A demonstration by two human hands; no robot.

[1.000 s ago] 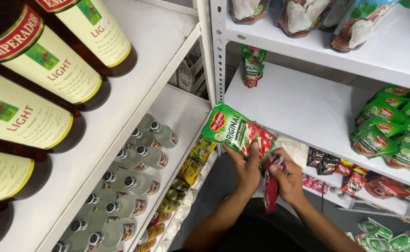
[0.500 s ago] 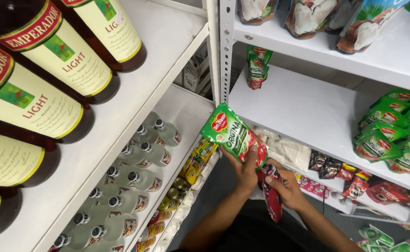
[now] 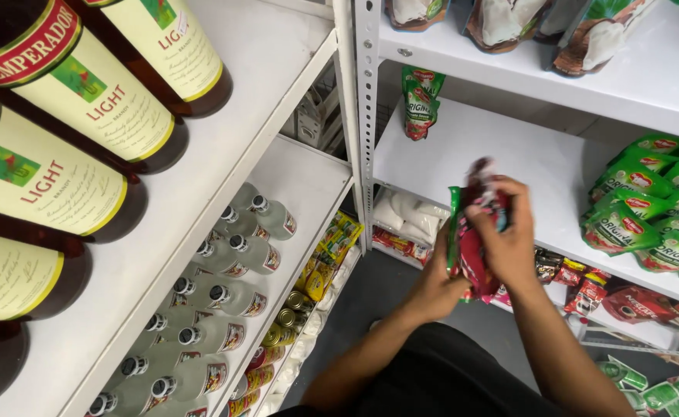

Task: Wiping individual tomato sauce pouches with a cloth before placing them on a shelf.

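Your left hand (image 3: 441, 279) and right hand (image 3: 509, 232) have lifted the pouches (image 3: 472, 232) toward the shelf (image 3: 502, 166) front edge, fingers clamped on them.

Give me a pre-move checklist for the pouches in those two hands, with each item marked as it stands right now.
1. Left hand under the pouches, supporting them: ok.
2. Right hand clasped over the bundle from the front: ok.
3. Bundle tidy and flat: not ok, the red and green-edged pouches stick out above the right hand.
4. How many pouches are held: cannot tell, they overlap and blur.
5. Bare room on the white middle shelf between the single green sauce pouch and the green pouch pile: ok.
6. Bundle clear of the shelf post: ok.
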